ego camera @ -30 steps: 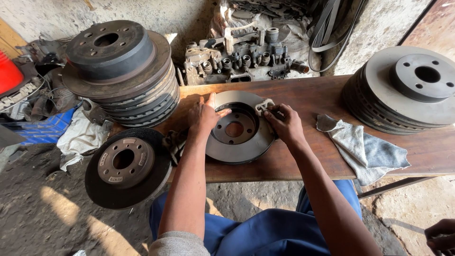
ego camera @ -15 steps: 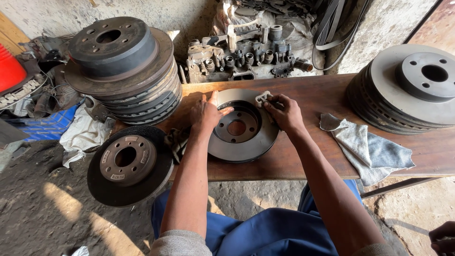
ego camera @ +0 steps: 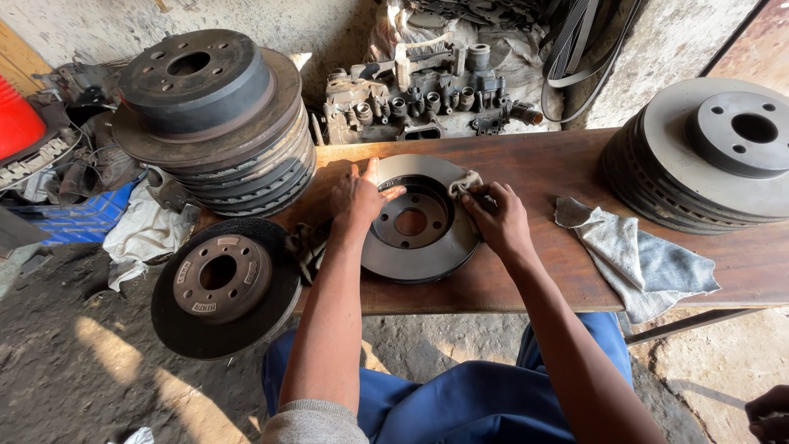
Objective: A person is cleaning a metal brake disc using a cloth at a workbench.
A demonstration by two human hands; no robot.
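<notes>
Here, a disc (ego camera: 419, 222) is steadied under the flat, spread left hand (ego camera: 355, 196); a rag (ego camera: 465, 182) is pinched against its rim by the right hand (ego camera: 497, 218).

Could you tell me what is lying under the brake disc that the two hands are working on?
The brake disc lies flat on the brown wooden bench. Left hand rests on its rim; right hand presses a small rag onto it. Whatever lies directly beneath is covered.

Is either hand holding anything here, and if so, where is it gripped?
The right hand pinches a small bunched cloth against the brake disc rim. The left hand grips nothing; it lies flat on the disc.
</notes>
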